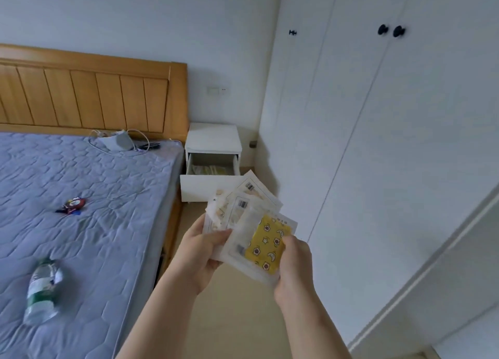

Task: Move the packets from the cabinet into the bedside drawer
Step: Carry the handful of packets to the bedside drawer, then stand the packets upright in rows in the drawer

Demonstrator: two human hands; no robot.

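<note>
Both hands up in front of me, over the pale floor. Left hand (201,253): thumb pressed across the front of a fanned stack of packets (243,210), fingers curled behind it, pinching the lower left corner. Right hand (293,267): fingers curled round the right edge of the front packet, a yellow packet (267,246) printed with stars and moons. The others in the fan are white, with barcodes showing.

To my left, on the grey-blue quilted mattress (108,210): a clear water bottle (43,291) with a green label lying on its side near me; further up, a small red-and-blue toy (72,205), well apart from the bottle.

Beyond the packets: white bedside table (213,138) beside the bed, its drawer (205,188) pulled open. Pale flat things lie inside (210,169); too blurred to tell what they are.

At the head of the mattress: a grey pouch (118,142) tangled with white and dark cables, below the wooden headboard (94,96).

Right side: white cabinet (391,129), doors closed, black knobs (390,30) high up. A wall socket (216,90) is above the bedside table.
</note>
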